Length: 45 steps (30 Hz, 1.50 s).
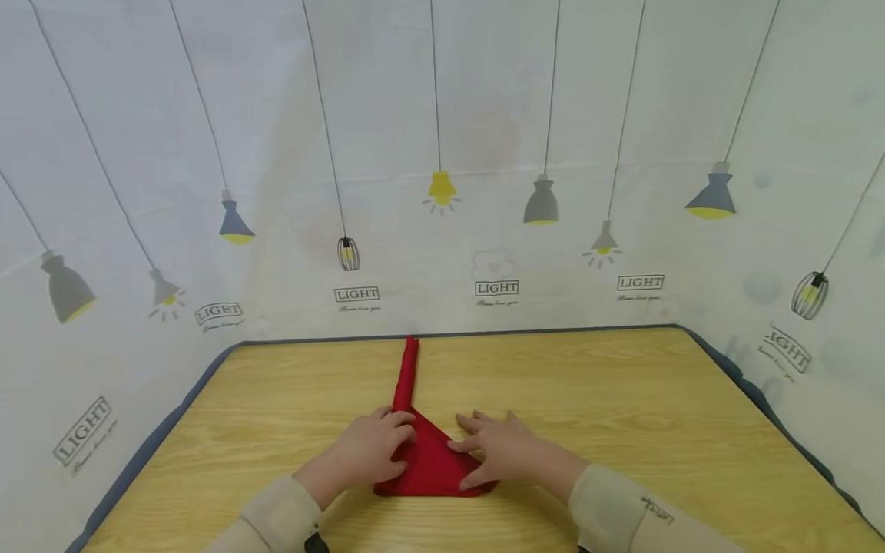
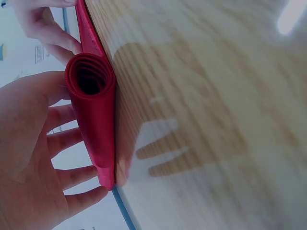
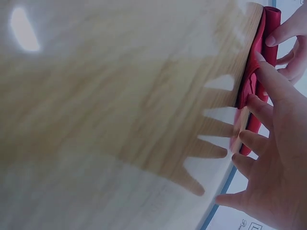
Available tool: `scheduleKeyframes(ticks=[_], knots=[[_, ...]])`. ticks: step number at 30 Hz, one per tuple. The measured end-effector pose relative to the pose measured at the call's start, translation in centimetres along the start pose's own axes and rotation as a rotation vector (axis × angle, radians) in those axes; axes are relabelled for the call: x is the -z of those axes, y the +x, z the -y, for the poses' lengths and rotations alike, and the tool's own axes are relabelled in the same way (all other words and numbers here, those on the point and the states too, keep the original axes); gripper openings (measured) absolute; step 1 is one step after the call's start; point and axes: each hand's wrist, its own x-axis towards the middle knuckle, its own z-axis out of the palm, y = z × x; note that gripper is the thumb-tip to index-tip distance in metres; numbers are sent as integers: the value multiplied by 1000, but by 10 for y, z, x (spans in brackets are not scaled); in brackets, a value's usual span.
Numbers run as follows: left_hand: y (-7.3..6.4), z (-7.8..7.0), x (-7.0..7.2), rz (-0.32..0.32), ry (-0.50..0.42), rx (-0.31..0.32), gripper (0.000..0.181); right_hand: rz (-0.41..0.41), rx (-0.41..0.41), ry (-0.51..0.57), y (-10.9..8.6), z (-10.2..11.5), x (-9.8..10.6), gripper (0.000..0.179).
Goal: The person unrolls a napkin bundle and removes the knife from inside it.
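A red cloth [image 1: 434, 457] lies on the table, its left side rolled into a tube [image 1: 406, 375] that points away from me. To the right of the tube, the unrolled part spreads flat in a roughly triangular shape. My left hand [image 1: 369, 449] rests along the tube. In the left wrist view, the tube's near end [image 2: 98, 129] shows its spiral layers, with the thumb and fingers against its side. With fingers spread, my right hand [image 1: 508, 448] touches the flat part's right edge. Thumb and index finger meet the cloth [image 3: 249, 79] in the right wrist view; the other fingers extend past it.
The wood-grain table [image 1: 588, 384] has a glossy surface that reflects the hands in the wrist views. A pale wall covering [image 1: 387, 115] printed with hanging lamps surrounds its back and sides, with a dark blue edge strip [image 1: 318, 337] where they meet.
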Motion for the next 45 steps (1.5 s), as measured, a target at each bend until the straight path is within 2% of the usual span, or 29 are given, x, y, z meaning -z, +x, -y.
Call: scheduleKeyframes(ticks=[12,22,28,34,45], knots=[[1,-7,2,38,-12,-20,30,8,10,-8,-13,-14,0,65],[2,-6,-3,46,-62,1,30,13,13,-11,-18,-17,3,65],[2,-7,-2,46,-33,-21,41,13,13,-25,-18,-20,2,65],[0,1,-5,46,-48,-29,49,17,15,-26,-23,-25,2,66],[1,5,-6,26,-42,-87,39,-1,30,-26,-30,-36,2,66]])
